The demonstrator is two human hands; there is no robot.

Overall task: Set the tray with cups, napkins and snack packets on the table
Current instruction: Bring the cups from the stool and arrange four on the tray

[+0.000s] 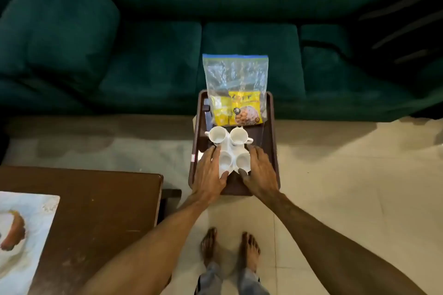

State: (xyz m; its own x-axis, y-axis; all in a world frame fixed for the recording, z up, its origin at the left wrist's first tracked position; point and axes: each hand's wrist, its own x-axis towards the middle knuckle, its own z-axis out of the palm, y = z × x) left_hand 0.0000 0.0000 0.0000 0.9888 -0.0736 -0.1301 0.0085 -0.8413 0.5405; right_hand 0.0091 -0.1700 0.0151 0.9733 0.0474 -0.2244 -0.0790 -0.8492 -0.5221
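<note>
A dark brown tray (273, 141) sits in front of me, its far end reaching the sofa; what holds it up is hidden. On it a clear zip bag (236, 72) with yellow snack packets (244, 109) stands at the far end. Several white cups (217, 135) stand on white napkins (229, 146) at the near end. My left hand (208, 172) lies palm down left of the near cups, thumb on the napkins. My right hand (261, 172) mirrors it on the right. Both hands have spread fingers and flank the near two cups.
A brown wooden table (96, 199) with a printed placemat (24, 235) stands at the lower left. A dark green sofa (155, 55) fills the back. My bare feet (230, 249) stand on the light tiled floor. A dark flat object (207, 112) lies along the tray's left rim.
</note>
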